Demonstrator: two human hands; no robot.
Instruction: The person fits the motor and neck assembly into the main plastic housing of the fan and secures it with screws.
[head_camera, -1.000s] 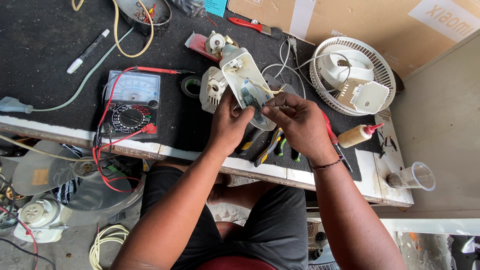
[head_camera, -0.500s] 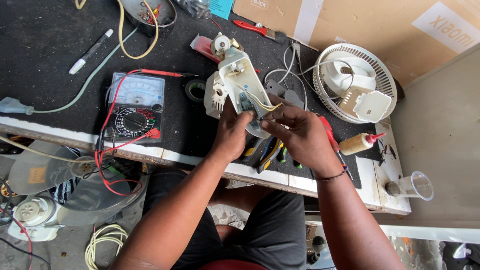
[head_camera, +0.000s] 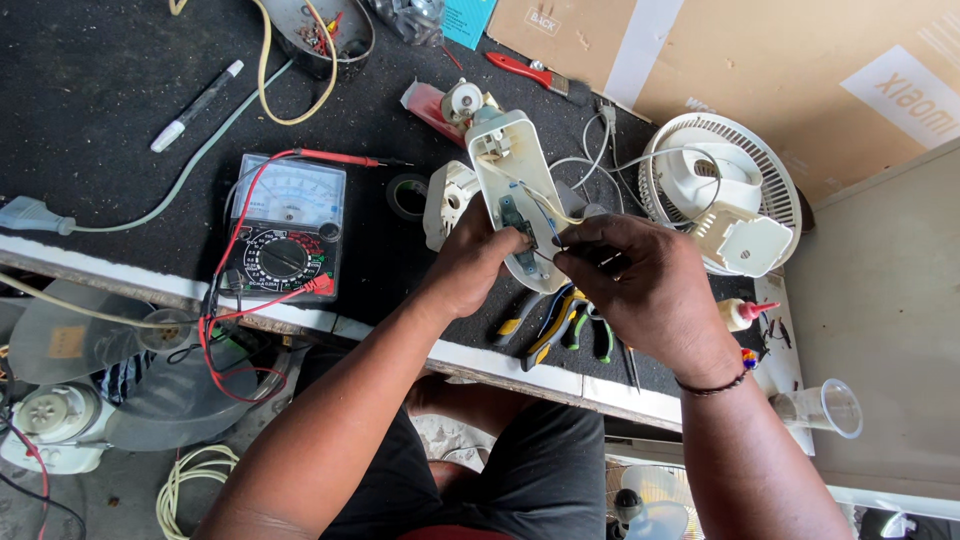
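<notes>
At bench edge: my left hand (head_camera: 470, 262) grips the white housing (head_camera: 515, 190), bracing it; right hand (head_camera: 640, 280) fingertips pinch its wires (head_camera: 553, 215) clear.

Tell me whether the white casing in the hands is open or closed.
Open. The white casing shows its hollow inside, with a small circuit board and wires exposed.

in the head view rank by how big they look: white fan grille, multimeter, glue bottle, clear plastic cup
1. white fan grille
2. multimeter
3. clear plastic cup
4. glue bottle, partly hidden by the wrist, so places 3 and 4 are unsure.
</notes>
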